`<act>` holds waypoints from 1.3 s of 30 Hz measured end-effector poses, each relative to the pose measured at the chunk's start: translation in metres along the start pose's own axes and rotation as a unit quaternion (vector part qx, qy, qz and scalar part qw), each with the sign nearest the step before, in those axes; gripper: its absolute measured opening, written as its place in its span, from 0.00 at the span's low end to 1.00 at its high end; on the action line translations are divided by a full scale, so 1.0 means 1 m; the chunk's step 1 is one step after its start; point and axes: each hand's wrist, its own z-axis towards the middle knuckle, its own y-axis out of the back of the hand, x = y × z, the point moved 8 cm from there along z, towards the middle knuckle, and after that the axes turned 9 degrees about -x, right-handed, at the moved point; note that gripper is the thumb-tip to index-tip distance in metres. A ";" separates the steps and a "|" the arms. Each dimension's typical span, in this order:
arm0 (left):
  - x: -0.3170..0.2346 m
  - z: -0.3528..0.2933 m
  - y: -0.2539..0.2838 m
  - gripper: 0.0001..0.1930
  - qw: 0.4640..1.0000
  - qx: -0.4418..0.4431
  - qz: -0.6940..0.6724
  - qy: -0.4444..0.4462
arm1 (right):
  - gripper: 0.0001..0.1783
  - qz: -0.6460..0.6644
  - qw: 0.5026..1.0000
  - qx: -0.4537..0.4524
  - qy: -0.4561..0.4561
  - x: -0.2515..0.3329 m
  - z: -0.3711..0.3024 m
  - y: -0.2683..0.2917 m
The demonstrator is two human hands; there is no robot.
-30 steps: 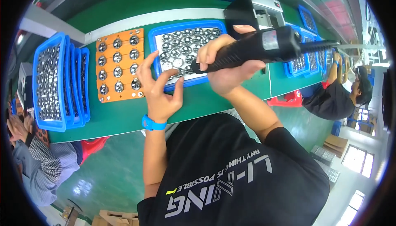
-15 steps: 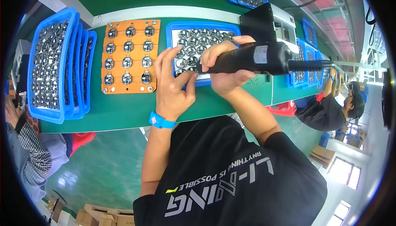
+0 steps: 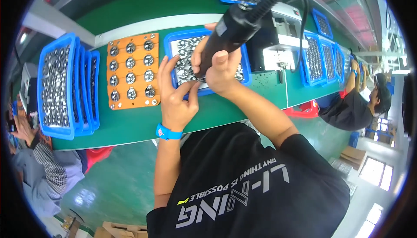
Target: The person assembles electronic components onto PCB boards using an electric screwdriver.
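My right hand (image 3: 223,73) is wrapped round a black corded electric screwdriver (image 3: 228,31). The tool leans, with its lower end down in a blue tray (image 3: 247,71) in front of me. Small round metallic circuit modules (image 3: 186,44) cover the tray's white lining. My left hand (image 3: 177,101), with a blue band at the wrist, lies over the tray's near left corner. Its thumb and forefinger come together beside the screwdriver's lower end; what they grip there is too small and hidden to make out.
Left of the tray lies an orange fixture plate (image 3: 140,56) holding rows of round modules. Farther left leans a stack of filled blue trays (image 3: 56,131). A white and black machine (image 3: 286,40) stands to the right. Co-workers (image 3: 343,112) sit at both sides.
The screwdriver has swung from lying nearly level to a steeper tilt, its cord end now up and away. My right hand has turned with it. My left hand stays at the tray's corner.
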 end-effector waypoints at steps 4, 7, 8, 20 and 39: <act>0.000 -0.002 0.002 0.04 1.000 -0.001 0.014 -0.007 | 0.53 -0.037 0.998 -0.028 0.044 0.047 0.003 0.025; -0.001 -0.003 0.001 0.04 1.000 -0.004 0.017 -0.010 | 0.56 -0.110 0.981 -0.130 0.092 0.105 0.004 0.079; 0.000 -0.005 0.000 0.03 1.000 0.008 0.015 -0.005 | 0.55 -0.117 0.972 -0.168 0.117 0.123 0.004 0.102; -0.008 -0.003 -0.010 0.02 0.995 0.069 0.068 -0.032 | 0.44 -0.143 0.942 -0.236 0.192 0.141 0.016 0.195; 0.003 -0.003 0.000 0.13 0.999 0.047 0.004 -0.011 | 0.52 -0.013 0.993 -0.112 0.016 0.045 -0.010 0.038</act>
